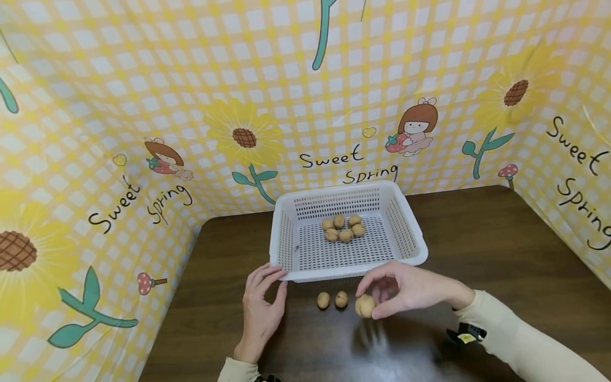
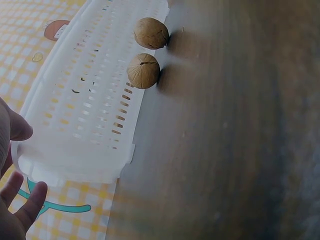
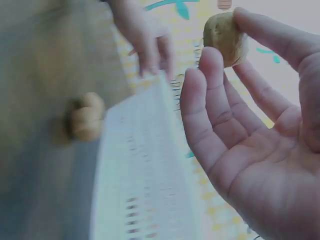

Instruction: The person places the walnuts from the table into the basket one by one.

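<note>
My right hand (image 1: pixel 403 289) pinches a walnut (image 1: pixel 366 306) between thumb and fingertips, held above the table in front of the basket. The right wrist view shows that walnut (image 3: pixel 226 39) at the fingertips, the palm facing the camera. With fairly straight fingers, my left hand (image 1: pixel 262 302) touches the near left corner of the white plastic basket (image 1: pixel 329 274). Two walnuts lie side by side on the table: one on the left (image 1: pixel 323 300), the other (image 1: pixel 341 299) nearer my right hand. Several walnuts (image 1: pixel 346 235) are grouped inside the basket, toward its far side.
The dark wooden table (image 1: pixel 229 249) carries the perforated basket near its back edge. A yellow checked cloth (image 1: pixel 305 106) with printed flowers and lettering stands behind and at both sides.
</note>
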Tool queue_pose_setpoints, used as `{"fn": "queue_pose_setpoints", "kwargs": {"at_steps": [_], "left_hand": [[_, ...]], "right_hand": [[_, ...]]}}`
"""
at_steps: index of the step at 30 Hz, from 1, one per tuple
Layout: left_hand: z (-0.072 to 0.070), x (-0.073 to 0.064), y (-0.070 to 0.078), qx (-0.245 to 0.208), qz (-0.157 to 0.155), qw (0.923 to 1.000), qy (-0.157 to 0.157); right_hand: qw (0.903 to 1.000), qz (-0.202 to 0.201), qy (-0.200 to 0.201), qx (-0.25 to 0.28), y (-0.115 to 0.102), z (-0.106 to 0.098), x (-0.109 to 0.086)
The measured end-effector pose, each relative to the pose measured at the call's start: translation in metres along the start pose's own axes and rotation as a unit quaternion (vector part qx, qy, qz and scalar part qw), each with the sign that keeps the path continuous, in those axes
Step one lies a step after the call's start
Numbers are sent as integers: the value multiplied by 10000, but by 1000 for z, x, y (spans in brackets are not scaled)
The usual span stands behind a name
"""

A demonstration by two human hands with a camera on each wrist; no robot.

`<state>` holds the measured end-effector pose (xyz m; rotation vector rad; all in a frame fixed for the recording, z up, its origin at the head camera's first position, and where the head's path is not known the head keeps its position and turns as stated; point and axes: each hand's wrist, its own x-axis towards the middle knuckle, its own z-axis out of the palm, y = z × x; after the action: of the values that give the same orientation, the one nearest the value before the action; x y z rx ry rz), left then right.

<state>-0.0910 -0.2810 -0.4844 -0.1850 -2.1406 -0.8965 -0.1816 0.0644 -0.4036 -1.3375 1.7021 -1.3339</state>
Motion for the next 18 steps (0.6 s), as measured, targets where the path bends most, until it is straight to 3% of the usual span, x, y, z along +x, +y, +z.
{"fn": "queue_pose_setpoints", "kwargs": {"at_steps": [9,18], "left_hand": [[0,0,-1,7,-14,10000,-25],[-1,0,-1,22,-299,9994,-188]], "right_hand": [[9931,-428,-257,1065,-19,-37,17],[9933,-325,186,1094,-21,-70,31]]}}
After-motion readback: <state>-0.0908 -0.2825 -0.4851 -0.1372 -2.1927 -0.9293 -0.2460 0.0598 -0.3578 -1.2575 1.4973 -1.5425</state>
